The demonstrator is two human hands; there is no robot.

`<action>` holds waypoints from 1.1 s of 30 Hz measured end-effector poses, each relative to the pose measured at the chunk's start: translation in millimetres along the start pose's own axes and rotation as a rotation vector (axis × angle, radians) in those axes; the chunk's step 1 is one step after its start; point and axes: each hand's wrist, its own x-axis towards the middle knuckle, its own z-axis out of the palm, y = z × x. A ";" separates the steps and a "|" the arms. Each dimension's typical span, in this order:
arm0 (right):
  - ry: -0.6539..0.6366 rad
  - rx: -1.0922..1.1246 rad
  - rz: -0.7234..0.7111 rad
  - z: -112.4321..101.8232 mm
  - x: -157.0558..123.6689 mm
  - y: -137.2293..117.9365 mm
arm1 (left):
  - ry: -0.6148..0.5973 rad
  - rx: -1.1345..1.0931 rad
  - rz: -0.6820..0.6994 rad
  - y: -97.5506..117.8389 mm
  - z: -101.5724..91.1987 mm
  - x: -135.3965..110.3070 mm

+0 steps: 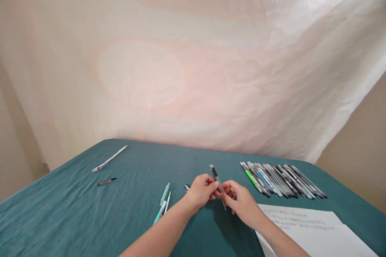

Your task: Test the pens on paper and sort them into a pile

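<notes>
Both my hands grip one dark pen (214, 172) with a clear or grey barrel, tilted with its clip end up and away from me. My left hand (202, 191) pinches it around the middle. Lower on the barrel, the fingers of my right hand (238, 200) close on it. Just behind my left wrist, part of another pen (187, 187) shows, mostly hidden. Left of my left forearm lie a mint-green pen (164, 194), a second mint pen (159, 213) and a thin white one (167, 201), partly covered by the arm.
A row of many pens (280, 180) lies side by side at the right. White printed sheets (304, 229) are under my right forearm. At far left lie a long clear pen (110, 158) and a short dark pen (106, 182). A pale cloth (193, 68) hangs behind the green-covered table (75, 217).
</notes>
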 end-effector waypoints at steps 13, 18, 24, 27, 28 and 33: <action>-0.052 0.017 0.058 2.2 1.3 19.0 | 0.404 -0.294 0.167 23.0 -60.4 27.6; -0.082 0.011 0.042 0.1 -0.8 12.0 | 0.389 -0.315 0.177 21.9 -59.7 28.5; -0.081 0.022 0.044 0.0 -1.8 11.0 | 0.381 -0.288 0.184 19.0 -56.6 28.7; -0.087 0.029 0.043 0.2 -1.7 10.9 | 0.376 -0.285 0.194 18.4 -57.0 28.8; -0.086 0.028 0.038 0.2 -1.7 10.5 | 0.373 -0.287 0.198 18.2 -57.2 28.9; -0.076 0.023 0.020 0.6 -2.0 8.0 | 0.371 -0.278 0.199 17.8 -57.5 29.2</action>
